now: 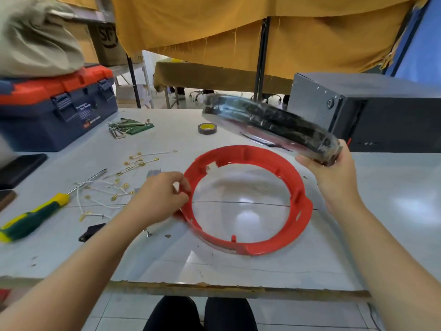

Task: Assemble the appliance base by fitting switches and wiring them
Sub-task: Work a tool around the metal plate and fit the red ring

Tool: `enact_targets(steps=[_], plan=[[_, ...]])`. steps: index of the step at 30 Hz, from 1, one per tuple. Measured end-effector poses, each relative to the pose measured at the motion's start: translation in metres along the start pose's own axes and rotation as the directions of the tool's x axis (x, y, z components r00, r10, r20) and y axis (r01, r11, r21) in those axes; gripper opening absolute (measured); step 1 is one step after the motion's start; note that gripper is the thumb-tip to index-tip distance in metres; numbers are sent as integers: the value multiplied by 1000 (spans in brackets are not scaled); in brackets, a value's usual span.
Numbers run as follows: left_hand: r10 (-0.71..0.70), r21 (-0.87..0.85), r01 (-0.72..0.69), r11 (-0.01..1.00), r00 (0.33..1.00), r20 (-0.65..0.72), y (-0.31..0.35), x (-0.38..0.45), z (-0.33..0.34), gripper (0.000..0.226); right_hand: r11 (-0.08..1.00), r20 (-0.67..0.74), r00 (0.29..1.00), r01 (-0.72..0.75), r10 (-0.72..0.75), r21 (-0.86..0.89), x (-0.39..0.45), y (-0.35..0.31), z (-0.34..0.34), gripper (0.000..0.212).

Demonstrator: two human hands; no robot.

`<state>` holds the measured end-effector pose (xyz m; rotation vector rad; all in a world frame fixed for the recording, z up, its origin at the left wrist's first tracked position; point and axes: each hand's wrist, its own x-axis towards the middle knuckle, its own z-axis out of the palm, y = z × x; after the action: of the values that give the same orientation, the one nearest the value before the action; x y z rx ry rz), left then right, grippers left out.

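A red plastic ring, the appliance base frame, lies flat on the white table. My left hand pinches its left rim. My right hand grips the near end of a round black base part, blurred and held tilted in the air above the ring's far side. Several white wires with brass terminals lie loose to the left of the ring, with more terminal leads behind them. A small grey switch part sits just past my left hand.
A green and yellow screwdriver lies at the left. A blue and orange toolbox stands at the back left, hex keys and a tape roll behind the ring. A dark grey box stands at the back right. A small black piece lies near my left forearm.
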<state>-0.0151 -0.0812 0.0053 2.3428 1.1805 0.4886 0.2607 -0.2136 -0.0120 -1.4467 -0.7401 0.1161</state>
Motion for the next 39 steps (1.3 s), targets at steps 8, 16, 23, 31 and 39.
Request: enact_targets(steps=[8,16,23,31,39], plan=[[39,81,-40,996,999,12,-3,25,2,22,1000,-31,999,-8,9,22,4,1,-6,51],[26,107,-26,994,1000,1,-5,40,3,26,998,-38,999,-13,16,68,6,4,-5,49],[91,211,-84,974,996,-24,0,47,6,31,999,-3,1000,-14,14,36,8,8,-3,47],[148,198,-120,973,980,-131,-5,54,14,34,995,12,1000,20,-19,-96,5,8,1,41],[-148,-893,198,404,977,150,3,51,-20,46,932,76,961,277,-266,-233,-2,-2,8,49]])
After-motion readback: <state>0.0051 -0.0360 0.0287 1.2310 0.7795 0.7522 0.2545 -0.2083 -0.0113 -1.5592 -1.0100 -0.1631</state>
